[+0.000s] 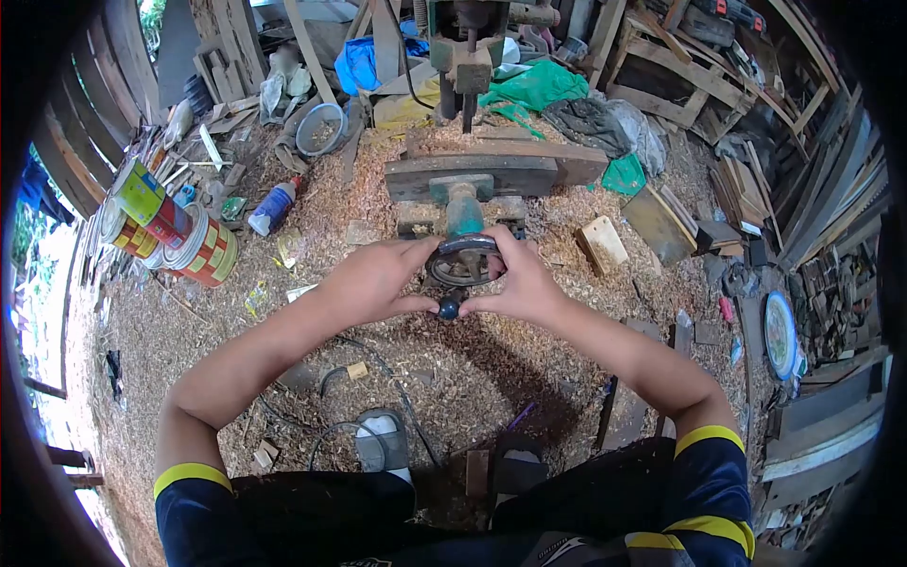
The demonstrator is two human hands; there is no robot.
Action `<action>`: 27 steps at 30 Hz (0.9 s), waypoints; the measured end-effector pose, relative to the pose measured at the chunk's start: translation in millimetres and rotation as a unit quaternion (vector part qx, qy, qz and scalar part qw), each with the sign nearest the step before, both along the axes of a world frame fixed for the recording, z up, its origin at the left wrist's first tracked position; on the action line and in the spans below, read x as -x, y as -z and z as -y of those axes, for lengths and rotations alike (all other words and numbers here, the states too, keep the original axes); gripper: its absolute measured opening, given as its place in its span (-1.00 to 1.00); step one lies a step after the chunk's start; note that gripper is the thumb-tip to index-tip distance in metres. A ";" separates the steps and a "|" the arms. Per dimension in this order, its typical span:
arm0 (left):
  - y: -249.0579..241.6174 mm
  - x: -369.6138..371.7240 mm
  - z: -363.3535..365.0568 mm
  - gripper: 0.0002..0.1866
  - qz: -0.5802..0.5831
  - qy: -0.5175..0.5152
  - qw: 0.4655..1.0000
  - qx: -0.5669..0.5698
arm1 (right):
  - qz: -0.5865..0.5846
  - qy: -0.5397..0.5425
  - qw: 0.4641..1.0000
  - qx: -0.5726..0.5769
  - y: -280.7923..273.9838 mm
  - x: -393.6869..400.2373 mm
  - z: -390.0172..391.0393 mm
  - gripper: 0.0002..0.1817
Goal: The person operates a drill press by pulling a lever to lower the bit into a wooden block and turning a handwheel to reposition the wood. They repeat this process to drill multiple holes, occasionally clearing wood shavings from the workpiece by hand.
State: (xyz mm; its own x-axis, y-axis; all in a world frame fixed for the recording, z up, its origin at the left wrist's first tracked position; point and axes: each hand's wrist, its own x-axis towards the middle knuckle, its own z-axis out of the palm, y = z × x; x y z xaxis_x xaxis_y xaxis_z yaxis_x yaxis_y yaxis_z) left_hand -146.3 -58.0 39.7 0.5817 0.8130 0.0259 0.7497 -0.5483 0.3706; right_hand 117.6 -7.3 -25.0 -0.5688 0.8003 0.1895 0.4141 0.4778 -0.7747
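Both of my hands are on a round metal handwheel with a black knob at its lower edge. My left hand curls round the left side of the rim, its thumb against the knob. On the right, my right hand wraps the rim, its thumb also at the knob. Behind the wheel, a green vise screw housing leads to a dark wooden beam clamped crosswise. Above the beam a drill or mortising bit points down from the machine head, apart from the wood.
Wood shavings cover the floor. Paint buckets and a blue bottle stand or lie at left. A wood block lies at right, near stacked boards. A black cable loops by my feet.
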 end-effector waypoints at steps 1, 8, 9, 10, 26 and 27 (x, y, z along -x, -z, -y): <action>-0.1 -0.6 1.6 -0.10 0.003 -0.002 1.000 -0.010 | 0.005 -0.014 1.000 0.008 -3.8 -1.6 0.5 0.05; 1.4 3.4 -0.8 -0.12 0.014 0.011 1.000 -0.025 | -0.035 -0.047 0.998 -0.015 2.8 -2.5 -5.8 0.06; 0.8 3.5 -1.0 -0.12 0.014 0.011 1.000 -0.025 | -0.035 -0.047 0.998 -0.016 0.9 -2.3 -5.2 0.06; 0.4 3.6 -1.2 -0.08 0.014 0.005 1.000 -0.008 | -0.010 -0.037 0.998 -0.052 -2.6 -2.3 -3.3 0.05; -3.7 -0.3 -7.4 -0.12 -0.016 0.015 1.000 -0.019 | 0.042 0.017 0.999 -0.026 -13.9 2.6 8.9 0.05; -5.1 -0.4 -7.3 -0.12 -0.019 0.015 0.999 -0.022 | 0.040 0.017 0.999 -0.029 -13.2 3.1 9.0 0.05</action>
State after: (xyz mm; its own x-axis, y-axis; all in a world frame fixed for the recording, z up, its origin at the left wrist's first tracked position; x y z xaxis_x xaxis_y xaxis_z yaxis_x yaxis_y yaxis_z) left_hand -145.8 -50.6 44.8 0.6075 0.7934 0.0382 0.7454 -0.5861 0.3176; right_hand 114.5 -16.3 -11.7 -0.5560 0.8088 0.1915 0.4905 0.5054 -0.7099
